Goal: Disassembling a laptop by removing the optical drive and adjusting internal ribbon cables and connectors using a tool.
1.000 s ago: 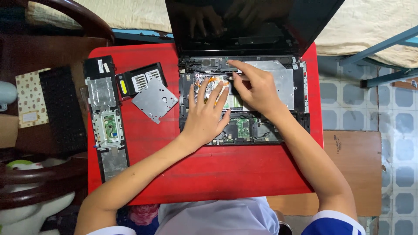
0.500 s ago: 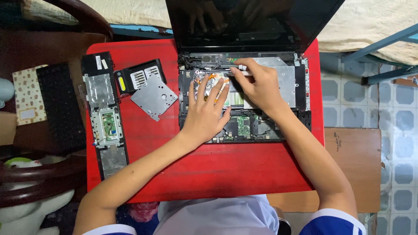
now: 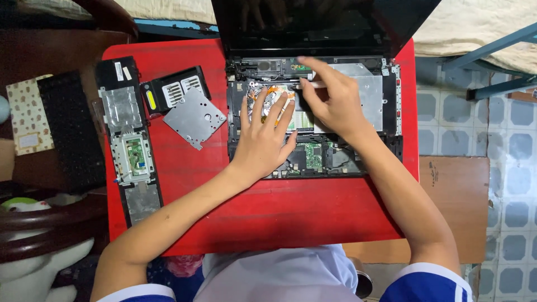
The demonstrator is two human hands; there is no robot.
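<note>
Red plastic is carrying everything: on the red worktop (image 3: 268, 218) an opened laptop base (image 3: 313, 117) is lying in the upper middle of the frame, its dark screen (image 3: 324, 22) tilting away at the top. The left hand (image 3: 263, 140) is resting flat on the exposed boards with its grip spread, while the right hand (image 3: 330, 100) is pinching a small part just beside it. Removed covers (image 3: 128, 140) and a grey metal plate (image 3: 193, 117) are lying at centre left.

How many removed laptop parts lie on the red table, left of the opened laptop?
3: a long palm-rest panel at the far left, a black vented cover beside it, and a grey metal plate overlapping that cover. Others may be hidden beneath.
</note>
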